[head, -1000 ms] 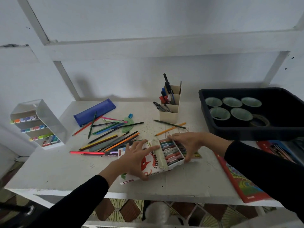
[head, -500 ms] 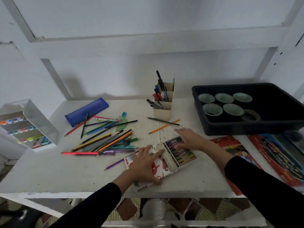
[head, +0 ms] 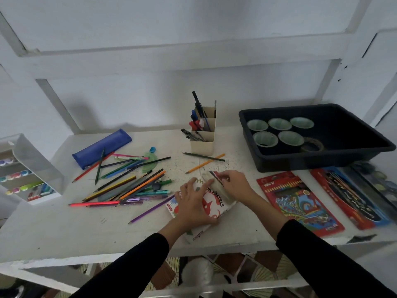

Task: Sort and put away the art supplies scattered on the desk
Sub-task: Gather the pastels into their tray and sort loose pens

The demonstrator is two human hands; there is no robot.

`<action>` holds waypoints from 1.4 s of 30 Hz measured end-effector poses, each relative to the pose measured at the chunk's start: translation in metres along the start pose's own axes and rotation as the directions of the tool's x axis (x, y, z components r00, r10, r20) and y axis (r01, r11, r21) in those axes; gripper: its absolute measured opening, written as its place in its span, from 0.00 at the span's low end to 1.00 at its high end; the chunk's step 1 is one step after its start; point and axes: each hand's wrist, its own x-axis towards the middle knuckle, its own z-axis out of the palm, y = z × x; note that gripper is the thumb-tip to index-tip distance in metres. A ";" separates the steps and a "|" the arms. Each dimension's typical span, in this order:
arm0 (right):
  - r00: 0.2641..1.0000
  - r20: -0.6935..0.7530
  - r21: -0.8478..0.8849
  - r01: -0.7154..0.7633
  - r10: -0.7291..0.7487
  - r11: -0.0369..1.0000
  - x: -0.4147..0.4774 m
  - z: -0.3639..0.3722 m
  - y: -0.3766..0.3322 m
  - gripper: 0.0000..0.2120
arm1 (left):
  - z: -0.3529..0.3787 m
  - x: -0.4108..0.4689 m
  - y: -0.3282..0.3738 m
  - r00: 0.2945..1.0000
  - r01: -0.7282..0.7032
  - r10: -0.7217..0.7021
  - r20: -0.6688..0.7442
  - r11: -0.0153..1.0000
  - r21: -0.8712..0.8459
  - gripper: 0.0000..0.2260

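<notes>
1. I judge the sorting barely begun. The oil pastels box [head: 211,202] lies on the table [head: 64,224] right in front of me, near the front edge, with its lid folded almost over. No sticks show, so this one box looks close to finished.
2. Much is left. The heap of loose pencils [head: 129,183] lies spread to the left of the box. A purple pencil [head: 152,208] lies just beside the box. An orange pencil [head: 205,163] lies crossed with a dark one in front of the pen holder [head: 203,143]. The blue pencil case [head: 102,146] lies flat at the back left. I cannot tell whether it is zipped.
3. The colour pencil pack [head: 298,201] and another flat pack lie to the right, not yet put anywhere.
4. My left hand [head: 193,204] lies on top of the box. Its fingers [head: 188,187] are spread and fairly straight, pressing the box down to steady it.
5. My right hand [head: 235,186] is at the far right corner of the box. Its fingers [head: 223,179] are curled and pinch the lid flap, apparently to tuck it in.
</notes>
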 end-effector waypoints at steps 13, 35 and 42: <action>0.908 -0.239 -0.029 0.347 -0.344 0.937 -0.031 -0.038 -0.040 0.21 | -0.006 0.020 0.055 0.904 0.019 -0.186 -0.384 0.917 -0.399 0.58; 0.838 -0.470 0.089 0.358 -0.278 0.930 -0.067 0.002 -0.045 0.32 | -0.054 0.026 -0.028 0.823 -0.536 0.292 -0.487 0.684 -0.495 0.16; 0.843 -0.511 0.221 0.316 -0.167 0.923 -0.080 0.003 -0.056 0.24 | -0.073 0.021 -0.030 0.867 -0.498 0.343 -0.362 0.642 -0.584 0.11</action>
